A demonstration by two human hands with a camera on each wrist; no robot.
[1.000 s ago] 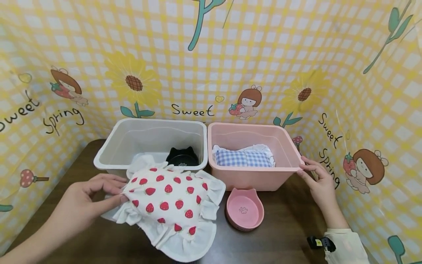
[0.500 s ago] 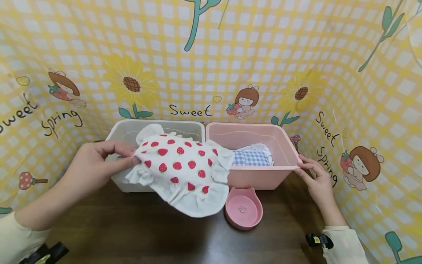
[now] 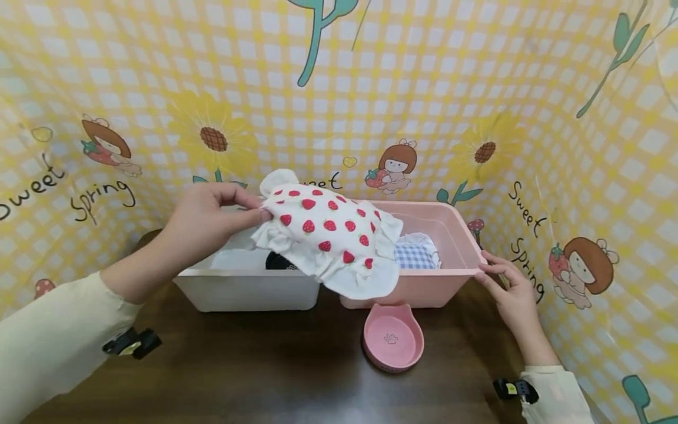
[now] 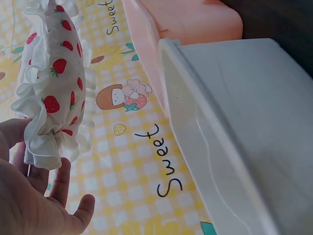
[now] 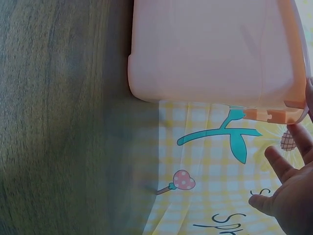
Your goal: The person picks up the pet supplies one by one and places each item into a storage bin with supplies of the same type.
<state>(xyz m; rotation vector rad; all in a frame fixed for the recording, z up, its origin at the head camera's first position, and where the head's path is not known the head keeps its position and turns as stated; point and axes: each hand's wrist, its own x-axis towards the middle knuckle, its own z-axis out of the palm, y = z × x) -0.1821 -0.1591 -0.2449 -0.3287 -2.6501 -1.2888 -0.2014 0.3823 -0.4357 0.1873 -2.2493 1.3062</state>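
Observation:
My left hand [image 3: 212,221] pinches a frilled corner of a small white pillow with red strawberries [image 3: 328,227]. The pillow hangs in the air above where the grey bin [image 3: 249,291] and the pink bin [image 3: 424,285] meet. In the left wrist view the same pillow [image 4: 58,73] is seen edge-on between thumb and fingers. My right hand [image 3: 511,288] grips the right front corner of the pink bin's rim. Inside the pink bin lies a blue checked pillow [image 3: 416,256], partly hidden by the strawberry one. A black bowl [image 3: 278,261] sits in the grey bin, mostly covered.
A pink cat-eared bowl [image 3: 392,338] with a paw print stands on the dark wooden table [image 3: 254,365], in front of the pink bin. Behind and at both sides hangs a yellow checked cloth [image 3: 296,129] with printed flowers and figures.
My left hand has lifted the strawberry pillow from in front of the grey bin, up and rightward, to over both bins. The right hand stays at the pink bin's corner.

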